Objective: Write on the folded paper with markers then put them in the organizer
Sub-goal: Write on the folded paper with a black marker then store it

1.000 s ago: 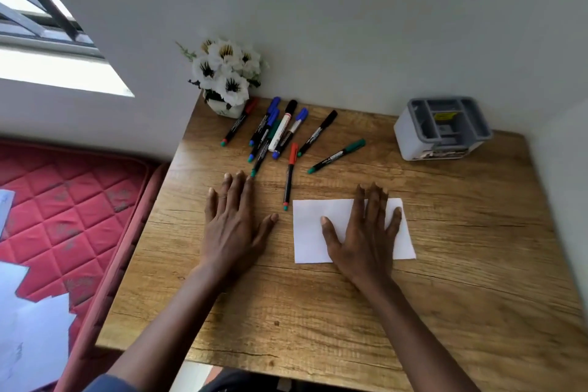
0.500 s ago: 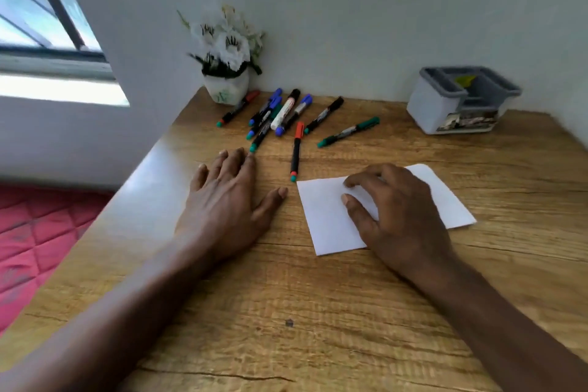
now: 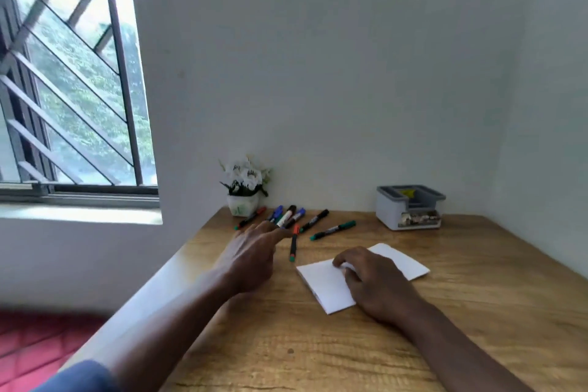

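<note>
"The folded white paper [image 3: 321, 286] lies flat on the wooden table [image 3: 318, 347], near its middle, under the person's right hand [image 3: 377, 285]," says the first observer. "Those fingers are curled, and thumb and forefinger seem to pinch a raised bit of the top layer."

"And the left hand [image 3: 251, 253]?" asks the second.

"Stretched toward the scattered felt-tip markers [image 3: 288, 216] at the back of the table, fingers extended and close together, holding nothing. Whether a fingertip touches a marker cannot be told."

"So the step is choosing a marker. How should the person do it well?"

"Probably by taking one that lies free rather than digging into the heap. The orange-capped black marker [image 3: 293, 243] lies apart from the rest, between the heap and the paper. A pinch at mid-barrel should lift it without rolling the others. The right hand would do best pinning the paper so that it does not slide, though pulling the cap will likely need both hands."

"The count?"

"One paper. One grey-and-white plastic organizer [image 3: 410, 208] at the back right, well apart from the markers. At least seven markers show; the left hand covers part of the heap, so there may be more. One white pot of white flowers [image 3: 243, 189] in the corner. Two hands."
</note>
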